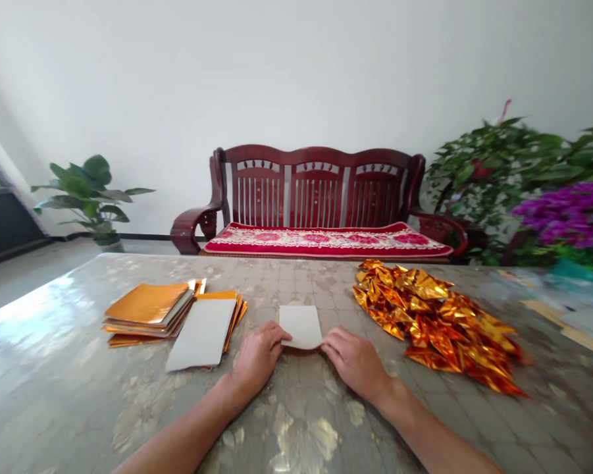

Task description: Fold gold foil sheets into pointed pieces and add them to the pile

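Currently, left hand (259,352) and right hand (358,362) are pinching near corners of white paper sheet (300,324); any uneven pulling is risking skew or tearing.

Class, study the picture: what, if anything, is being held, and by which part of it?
A pale sheet of paper: the left grip pinches it at its near left corner, the right grip at its near right corner.

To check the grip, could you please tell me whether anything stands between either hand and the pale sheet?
Nothing visible does: the left hand and right hand hold the pale sheet by its near corners.
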A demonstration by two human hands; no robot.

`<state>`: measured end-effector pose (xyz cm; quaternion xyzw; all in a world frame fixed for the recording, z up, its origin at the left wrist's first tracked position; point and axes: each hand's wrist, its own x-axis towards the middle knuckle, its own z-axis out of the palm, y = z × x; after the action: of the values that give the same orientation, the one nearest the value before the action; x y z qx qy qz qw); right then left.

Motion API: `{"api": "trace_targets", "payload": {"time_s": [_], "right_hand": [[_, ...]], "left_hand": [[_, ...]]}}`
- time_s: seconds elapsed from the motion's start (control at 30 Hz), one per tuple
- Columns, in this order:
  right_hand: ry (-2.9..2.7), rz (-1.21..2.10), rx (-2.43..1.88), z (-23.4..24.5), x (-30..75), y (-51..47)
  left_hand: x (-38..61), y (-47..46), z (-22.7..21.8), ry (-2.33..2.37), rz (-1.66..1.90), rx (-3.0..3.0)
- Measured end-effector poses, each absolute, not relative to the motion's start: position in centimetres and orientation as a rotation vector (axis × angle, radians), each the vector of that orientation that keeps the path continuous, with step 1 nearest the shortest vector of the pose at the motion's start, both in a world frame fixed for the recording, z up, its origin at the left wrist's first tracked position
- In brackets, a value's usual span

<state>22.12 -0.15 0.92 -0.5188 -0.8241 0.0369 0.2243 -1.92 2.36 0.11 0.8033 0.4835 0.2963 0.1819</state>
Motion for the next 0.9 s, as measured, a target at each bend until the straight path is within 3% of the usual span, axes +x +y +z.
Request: {"api": "trace_targets", "payload": {"time_s": [0.2,0.63,0.9], "right_hand": [[-2.382,-0.088,-1.375,1.1,22.4,-0.8],[-2.211,0.267,-1.419,1.3,22.2,-0.5],[-2.211,0.195,-1.599,1.6,21.9,-0.2]], "left_hand": [[-2.1,1.5,0.8,1.276,0.786,2.355],[-1.9,1.8,1.0,1.348,0.635,2.402],[-1.5,1.7,1.4,1.448,0.578,2.374]]}}
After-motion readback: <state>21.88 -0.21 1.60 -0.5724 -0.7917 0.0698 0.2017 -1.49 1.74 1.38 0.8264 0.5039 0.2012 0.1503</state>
